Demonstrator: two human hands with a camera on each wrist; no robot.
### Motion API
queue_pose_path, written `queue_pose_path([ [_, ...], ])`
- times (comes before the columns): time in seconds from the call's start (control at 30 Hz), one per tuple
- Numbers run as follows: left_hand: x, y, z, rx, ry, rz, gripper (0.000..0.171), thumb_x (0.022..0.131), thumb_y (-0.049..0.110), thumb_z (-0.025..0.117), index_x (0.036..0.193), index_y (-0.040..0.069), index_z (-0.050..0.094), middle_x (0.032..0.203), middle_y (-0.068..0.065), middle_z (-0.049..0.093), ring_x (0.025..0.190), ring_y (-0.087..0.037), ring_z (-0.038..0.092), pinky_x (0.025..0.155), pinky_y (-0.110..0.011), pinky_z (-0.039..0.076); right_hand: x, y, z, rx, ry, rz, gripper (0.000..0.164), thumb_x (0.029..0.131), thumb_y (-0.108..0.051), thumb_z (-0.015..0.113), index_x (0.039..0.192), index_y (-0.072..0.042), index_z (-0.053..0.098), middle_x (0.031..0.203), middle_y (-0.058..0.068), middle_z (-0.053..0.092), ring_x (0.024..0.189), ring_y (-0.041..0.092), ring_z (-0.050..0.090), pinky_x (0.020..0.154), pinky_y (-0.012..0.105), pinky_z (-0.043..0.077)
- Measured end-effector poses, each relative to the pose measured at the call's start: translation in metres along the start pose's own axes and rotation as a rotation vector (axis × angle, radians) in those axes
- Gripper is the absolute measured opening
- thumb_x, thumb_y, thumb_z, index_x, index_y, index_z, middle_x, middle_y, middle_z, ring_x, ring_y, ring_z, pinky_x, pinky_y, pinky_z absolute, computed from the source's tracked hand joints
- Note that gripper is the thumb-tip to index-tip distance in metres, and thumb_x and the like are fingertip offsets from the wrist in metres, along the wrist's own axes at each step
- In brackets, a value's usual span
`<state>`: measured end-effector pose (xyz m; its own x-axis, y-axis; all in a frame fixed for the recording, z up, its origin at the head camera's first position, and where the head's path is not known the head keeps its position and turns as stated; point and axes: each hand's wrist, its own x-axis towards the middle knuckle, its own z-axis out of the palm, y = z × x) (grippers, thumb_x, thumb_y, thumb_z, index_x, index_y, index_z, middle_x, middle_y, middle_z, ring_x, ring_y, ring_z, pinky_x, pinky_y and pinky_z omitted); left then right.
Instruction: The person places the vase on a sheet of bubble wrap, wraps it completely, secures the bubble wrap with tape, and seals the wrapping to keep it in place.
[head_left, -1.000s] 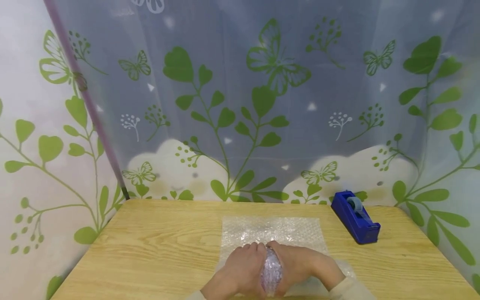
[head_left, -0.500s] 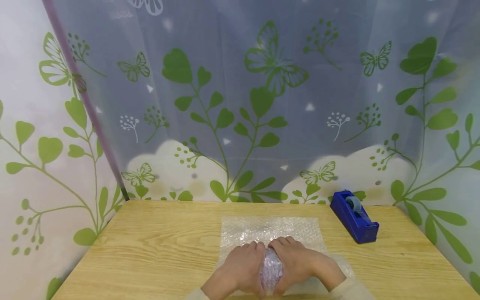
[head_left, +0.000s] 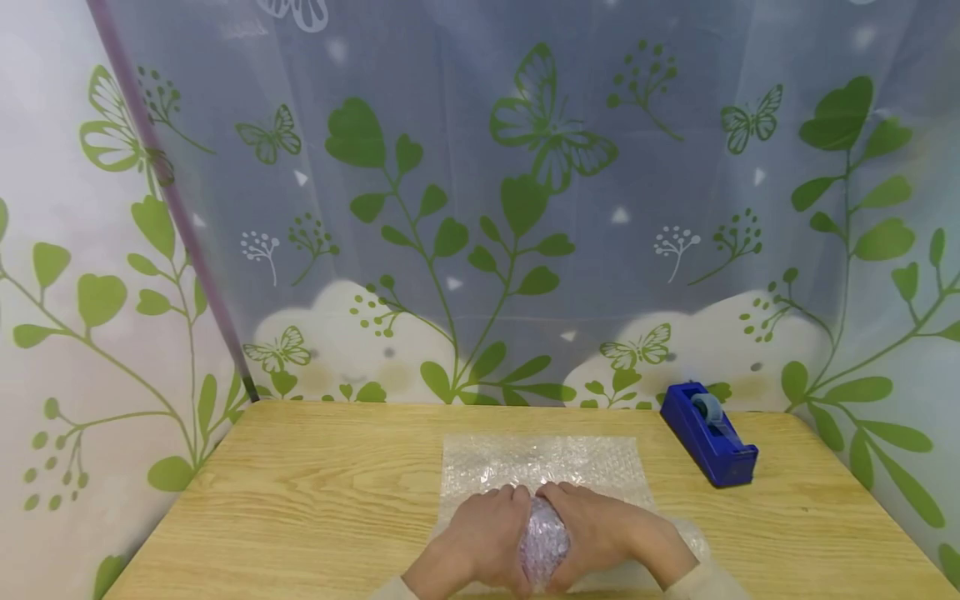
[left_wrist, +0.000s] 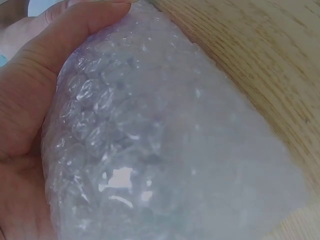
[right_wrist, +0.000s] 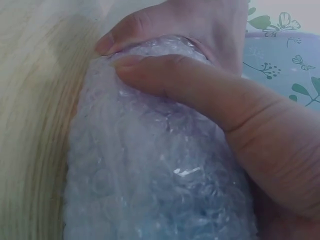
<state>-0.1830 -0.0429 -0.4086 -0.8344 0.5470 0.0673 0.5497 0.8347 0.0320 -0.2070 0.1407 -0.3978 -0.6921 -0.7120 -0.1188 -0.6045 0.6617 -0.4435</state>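
A rounded bundle in bubble wrap (head_left: pixel 544 542), with a purplish tint showing through, is held between both hands at the front of the table. My left hand (head_left: pixel 487 533) grips its left side, the thumb (left_wrist: pixel 75 30) lying along the wrap in the left wrist view. From the other side my right hand (head_left: pixel 600 533) holds it, its thumb (right_wrist: pixel 170 80) pressed on the wrapped surface near the left thumb. What is inside the wrap is hidden. Under and behind the bundle, a flat sheet of bubble wrap (head_left: pixel 540 458) lies on the wooden table (head_left: pixel 330 483).
At the back right of the table stands a blue tape dispenser (head_left: pixel 708 437) with a roll of clear tape. Behind the table hangs a curtain (head_left: pixel 465 208) printed with green leaves and butterflies, which also closes off both sides.
The right hand's fingers have shifted slightly on the bundle, and a little more of the wrap shows between the hands. Both hands keep their hold.
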Motion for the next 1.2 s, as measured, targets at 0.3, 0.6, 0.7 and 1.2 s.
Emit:
queue_pose_path([
  [0.3,0.004,0.003,-0.004,0.020,-0.065,-0.021,0.084,0.046,0.053,0.088,0.107,0.009,0.051,0.084,0.001,0.052,0.074,-0.014,0.056,0.063,-0.028,0.049,-0.015,-0.005,0.010,-0.206,0.164,0.009,0.092,0.068,-0.059,0.074,0.134,-0.004,0.041,0.127,0.007,0.049,0.116,0.028,0.046,0.098,0.050,0.038],
  [0.6,0.005,0.004,-0.007,0.029,-0.085,-0.033,0.084,0.047,0.053,0.087,0.109,0.008,0.052,0.085,0.001,0.054,0.074,-0.015,0.057,0.062,-0.029,0.049,-0.017,-0.019,0.024,-0.390,0.279,0.041,0.092,0.067,-0.058,0.076,0.133,-0.001,0.046,0.123,0.010,0.052,0.110,0.030,0.052,0.087,0.047,0.047],
  [0.7,0.005,0.004,-0.007,0.030,-0.091,-0.040,0.088,0.047,0.054,0.087,0.114,0.008,0.052,0.088,0.000,0.056,0.077,-0.015,0.058,0.064,-0.030,0.050,-0.016,-0.023,0.028,-0.427,0.303,0.053,0.093,0.064,-0.054,0.079,0.133,-0.001,0.046,0.118,0.011,0.053,0.104,0.030,0.054,0.079,0.046,0.050],
  [1.2,0.012,-0.009,-0.003,-0.099,-0.161,-0.030,0.085,0.049,0.050,0.087,0.113,0.007,0.051,0.086,0.001,0.055,0.075,-0.013,0.056,0.064,-0.028,0.048,-0.008,-0.017,0.033,-0.425,0.353,0.008,0.090,0.070,-0.059,0.074,0.134,-0.003,0.045,0.114,0.009,0.056,0.099,0.028,0.056,0.081,0.046,0.048],
])
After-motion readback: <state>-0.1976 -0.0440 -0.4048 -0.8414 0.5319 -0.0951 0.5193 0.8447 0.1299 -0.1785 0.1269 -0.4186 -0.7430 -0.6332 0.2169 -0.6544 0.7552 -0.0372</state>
